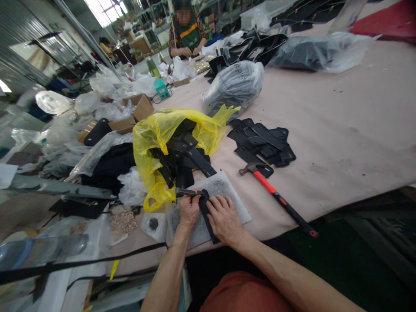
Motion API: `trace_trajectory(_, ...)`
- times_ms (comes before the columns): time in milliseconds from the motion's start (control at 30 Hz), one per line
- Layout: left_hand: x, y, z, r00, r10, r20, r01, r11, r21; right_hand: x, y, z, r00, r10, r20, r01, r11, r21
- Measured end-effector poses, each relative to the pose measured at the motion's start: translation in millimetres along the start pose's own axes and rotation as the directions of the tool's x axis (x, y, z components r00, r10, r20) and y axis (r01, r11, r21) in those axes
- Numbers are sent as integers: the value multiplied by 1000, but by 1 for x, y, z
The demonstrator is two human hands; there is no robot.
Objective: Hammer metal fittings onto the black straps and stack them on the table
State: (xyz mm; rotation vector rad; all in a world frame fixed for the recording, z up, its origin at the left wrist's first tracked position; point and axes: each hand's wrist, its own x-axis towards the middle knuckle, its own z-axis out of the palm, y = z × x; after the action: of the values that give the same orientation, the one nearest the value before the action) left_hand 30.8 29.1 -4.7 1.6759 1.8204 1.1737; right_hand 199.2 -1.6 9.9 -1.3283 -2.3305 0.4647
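On a white board point(242, 201) with dark specks lies a black strip-like piece point(208, 223). My left hand point(189, 211) is closed on a narrow grey metal tool point(186, 191), whose right end meets the top end of the strip. The tool's exact kind cannot be made out. My right hand point(225, 219) rests on the strip's right side, fingers stretched out with the tips along it. To the right, a claw hammer point(268, 184) with a red and black handle lies on the table, its head touching a black piece.
Beyond the board, a yellow plastic bag point(147, 134) spills black strips. A pile of black pieces point(264, 141) lies behind the hammer. Stuffed clear bags point(235, 84) stand farther back. Boxes and plastic crowd the left. Across the table point(341, 130), another person point(188, 34) works with both hands.
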Motion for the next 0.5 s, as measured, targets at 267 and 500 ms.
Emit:
trace_trajectory(267,0,0,5,994,112,14,-113,987,116,0,0,3,1000,-4,-16,5,1000,24)
trace_trajectory(500,0,-3,12,987,128,99,-151,948,281,6,36,-41,996,72,-55,-69,996,59)
